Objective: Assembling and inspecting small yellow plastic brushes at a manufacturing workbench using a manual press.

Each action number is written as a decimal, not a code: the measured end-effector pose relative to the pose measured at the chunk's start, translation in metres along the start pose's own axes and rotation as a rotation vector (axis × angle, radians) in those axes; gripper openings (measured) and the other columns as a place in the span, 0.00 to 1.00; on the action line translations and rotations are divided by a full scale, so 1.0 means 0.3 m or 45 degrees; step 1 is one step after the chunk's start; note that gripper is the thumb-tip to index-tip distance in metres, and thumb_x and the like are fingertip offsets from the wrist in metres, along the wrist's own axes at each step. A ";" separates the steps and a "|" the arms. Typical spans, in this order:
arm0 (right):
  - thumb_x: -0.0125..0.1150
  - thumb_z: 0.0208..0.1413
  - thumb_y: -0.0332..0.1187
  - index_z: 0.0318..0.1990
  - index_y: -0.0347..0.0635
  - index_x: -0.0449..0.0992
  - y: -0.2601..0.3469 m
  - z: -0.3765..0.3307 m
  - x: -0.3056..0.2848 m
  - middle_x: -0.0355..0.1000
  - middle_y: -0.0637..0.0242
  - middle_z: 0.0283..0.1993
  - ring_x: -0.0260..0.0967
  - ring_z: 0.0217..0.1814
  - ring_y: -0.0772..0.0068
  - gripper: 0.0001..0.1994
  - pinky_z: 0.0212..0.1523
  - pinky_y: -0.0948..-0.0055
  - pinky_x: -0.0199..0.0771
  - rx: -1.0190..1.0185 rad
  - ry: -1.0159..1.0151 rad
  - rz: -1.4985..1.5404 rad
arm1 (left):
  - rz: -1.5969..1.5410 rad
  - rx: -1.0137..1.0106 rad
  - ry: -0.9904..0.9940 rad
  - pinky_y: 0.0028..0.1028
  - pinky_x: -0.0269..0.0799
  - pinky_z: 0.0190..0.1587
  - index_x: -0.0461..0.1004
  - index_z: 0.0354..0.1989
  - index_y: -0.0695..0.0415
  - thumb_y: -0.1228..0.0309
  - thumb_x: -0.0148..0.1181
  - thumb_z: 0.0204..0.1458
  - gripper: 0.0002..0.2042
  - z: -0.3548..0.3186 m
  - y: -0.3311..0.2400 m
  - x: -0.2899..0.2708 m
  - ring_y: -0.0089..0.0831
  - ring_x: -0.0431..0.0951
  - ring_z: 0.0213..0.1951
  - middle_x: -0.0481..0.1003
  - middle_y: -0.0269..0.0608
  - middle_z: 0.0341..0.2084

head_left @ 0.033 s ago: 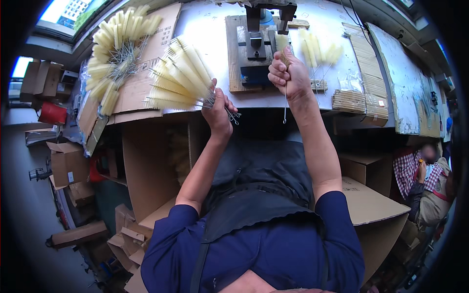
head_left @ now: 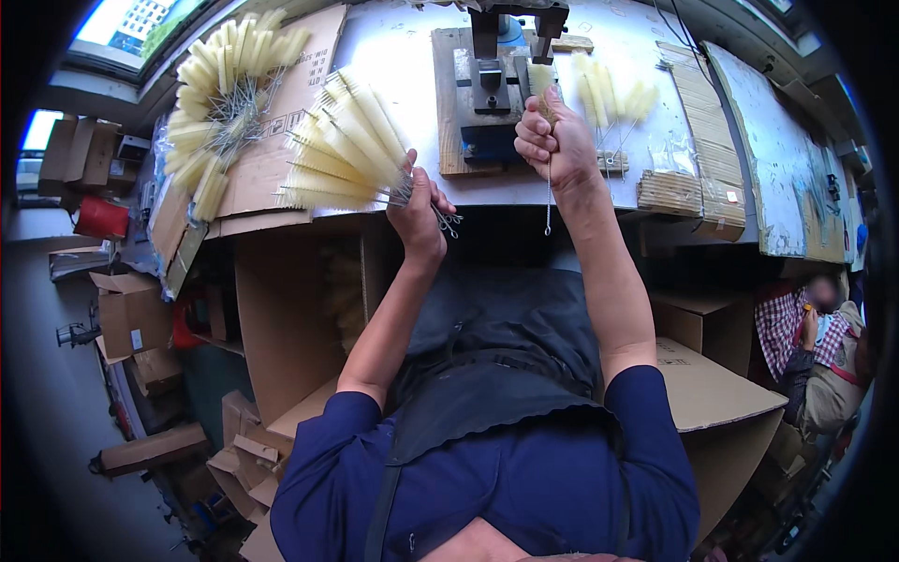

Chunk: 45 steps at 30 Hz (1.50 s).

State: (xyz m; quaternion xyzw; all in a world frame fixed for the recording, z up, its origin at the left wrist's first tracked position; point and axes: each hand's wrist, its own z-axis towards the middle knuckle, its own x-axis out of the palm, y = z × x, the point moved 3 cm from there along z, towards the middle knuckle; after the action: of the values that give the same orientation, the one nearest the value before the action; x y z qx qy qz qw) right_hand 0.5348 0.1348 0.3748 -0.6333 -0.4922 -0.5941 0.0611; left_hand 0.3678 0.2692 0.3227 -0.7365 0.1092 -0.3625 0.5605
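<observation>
My left hand (head_left: 418,201) is closed round the twisted-wire stems of several pale yellow bottle brushes (head_left: 351,140). Their bristle heads fan out to the upper left, and the looped wire ends stick out below my fingers. In my closed right hand (head_left: 562,145) is a single bottle brush (head_left: 540,79), upright, its bristles showing above the fist. Its wire stem hangs beneath, ending in a small loop. That hand is just right of a dark metal press (head_left: 489,89) fixed on a wooden board (head_left: 449,155).
A large pile of similar brushes (head_left: 229,66) lies on cardboard at the left. More brushes (head_left: 599,89) rest right of the press, near flattened cardboard (head_left: 698,140). Open cartons (head_left: 290,318) stand below the table's edge. Another person (head_left: 815,347) sits at the far right.
</observation>
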 end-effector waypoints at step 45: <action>0.49 0.70 0.43 0.40 0.33 0.74 -0.150 -0.019 0.076 0.61 0.77 0.19 0.51 0.13 0.89 0.19 0.13 0.87 0.50 -0.213 -0.159 -0.678 | -0.200 -0.007 0.014 0.28 0.73 0.25 0.71 0.36 0.58 0.71 0.55 0.63 0.05 -0.260 -0.094 0.059 0.25 0.72 0.21 0.68 0.33 0.22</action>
State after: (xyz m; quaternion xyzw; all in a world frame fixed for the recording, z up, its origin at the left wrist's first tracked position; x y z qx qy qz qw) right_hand 0.4952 0.1664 0.3721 -0.5198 -0.5933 -0.5877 -0.1798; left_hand 0.3225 0.2108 0.3639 -0.7423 0.0551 -0.4093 0.5277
